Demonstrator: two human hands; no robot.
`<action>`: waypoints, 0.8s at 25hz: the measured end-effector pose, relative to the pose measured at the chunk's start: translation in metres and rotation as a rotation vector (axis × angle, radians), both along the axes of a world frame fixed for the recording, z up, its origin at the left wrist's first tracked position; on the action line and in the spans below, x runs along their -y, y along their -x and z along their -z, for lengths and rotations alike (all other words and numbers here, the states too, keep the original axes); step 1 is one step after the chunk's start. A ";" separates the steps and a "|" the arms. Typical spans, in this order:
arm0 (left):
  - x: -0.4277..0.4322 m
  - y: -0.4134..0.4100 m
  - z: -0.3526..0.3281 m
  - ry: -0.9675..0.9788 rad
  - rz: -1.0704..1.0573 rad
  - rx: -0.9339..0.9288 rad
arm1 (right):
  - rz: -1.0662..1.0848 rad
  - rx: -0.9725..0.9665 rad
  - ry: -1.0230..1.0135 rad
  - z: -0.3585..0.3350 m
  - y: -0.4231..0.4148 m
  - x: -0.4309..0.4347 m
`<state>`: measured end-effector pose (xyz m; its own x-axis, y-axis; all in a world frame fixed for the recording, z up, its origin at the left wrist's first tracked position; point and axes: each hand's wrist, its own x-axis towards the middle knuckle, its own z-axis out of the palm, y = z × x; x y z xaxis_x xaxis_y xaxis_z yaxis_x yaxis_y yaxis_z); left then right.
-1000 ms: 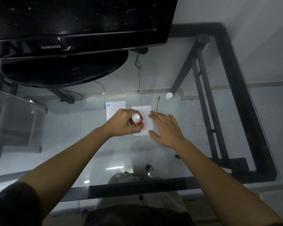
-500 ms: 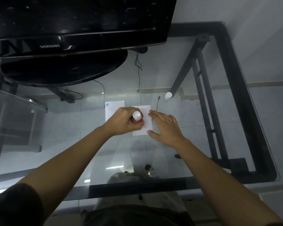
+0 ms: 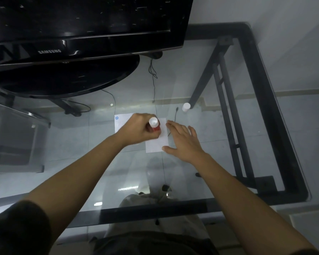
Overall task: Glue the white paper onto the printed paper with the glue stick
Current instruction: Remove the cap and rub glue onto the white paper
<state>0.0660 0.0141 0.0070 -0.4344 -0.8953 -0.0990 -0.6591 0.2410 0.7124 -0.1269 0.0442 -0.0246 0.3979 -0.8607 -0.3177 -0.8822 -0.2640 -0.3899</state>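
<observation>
The white paper (image 3: 157, 144) lies flat on the glass table (image 3: 228, 148). My left hand (image 3: 139, 129) grips the glue stick (image 3: 154, 125), red with a white end facing up, held over the paper's far part. My right hand (image 3: 182, 142) lies flat with fingers spread on the paper's right edge. The printed paper (image 3: 121, 120), with a small blue logo at its far left corner, lies just left of the white paper, partly hidden behind my left hand.
The glue stick's white cap (image 3: 186, 107) stands on the glass beyond my right hand. A black monitor (image 3: 77, 26) on a round base (image 3: 66, 78) fills the far left. The table's black frame (image 3: 276, 129) runs along the right and near sides.
My left hand has shifted the glue stick slightly toward the far part of the white paper. My right hand has stayed on the paper's right edge.
</observation>
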 end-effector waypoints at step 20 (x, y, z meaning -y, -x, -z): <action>-0.018 0.010 -0.002 -0.018 0.065 -0.071 | 0.068 0.042 0.012 0.006 0.005 -0.008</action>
<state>0.0559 0.0318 0.0092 -0.4977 -0.8635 -0.0818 -0.5902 0.2681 0.7614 -0.1318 0.0519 -0.0311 0.3514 -0.8898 -0.2912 -0.8811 -0.2092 -0.4241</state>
